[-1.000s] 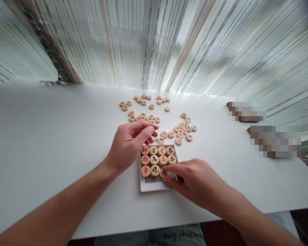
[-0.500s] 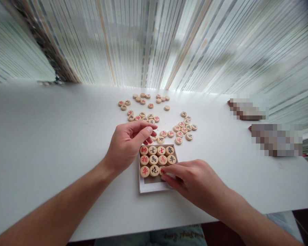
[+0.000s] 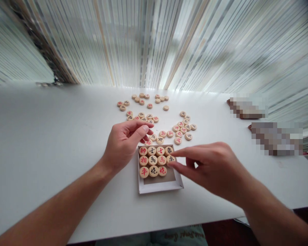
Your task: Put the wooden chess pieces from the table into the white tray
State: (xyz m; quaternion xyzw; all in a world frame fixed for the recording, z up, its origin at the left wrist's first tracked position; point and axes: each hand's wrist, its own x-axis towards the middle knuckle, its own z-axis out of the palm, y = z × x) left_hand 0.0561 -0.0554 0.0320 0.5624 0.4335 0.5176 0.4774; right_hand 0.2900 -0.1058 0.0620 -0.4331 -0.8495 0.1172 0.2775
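The left hand [image 3: 123,144] is hovering over the counter [image 3: 53,143], fingers curling, any grip impossible to tell, and is hiding some loose pieces [image 3: 179,134] scattering toward the far edge. The box [image 3: 160,187] is lying near the near edge's middle, its inscribed pieces [image 3: 153,171] reading upright from there; its long axis I'm not discerning. The right hand [image 3: 210,168] is holding thumb and forefinger apart at its right wall. Pixelated items [image 3: 277,140] are lying toward the right edge.
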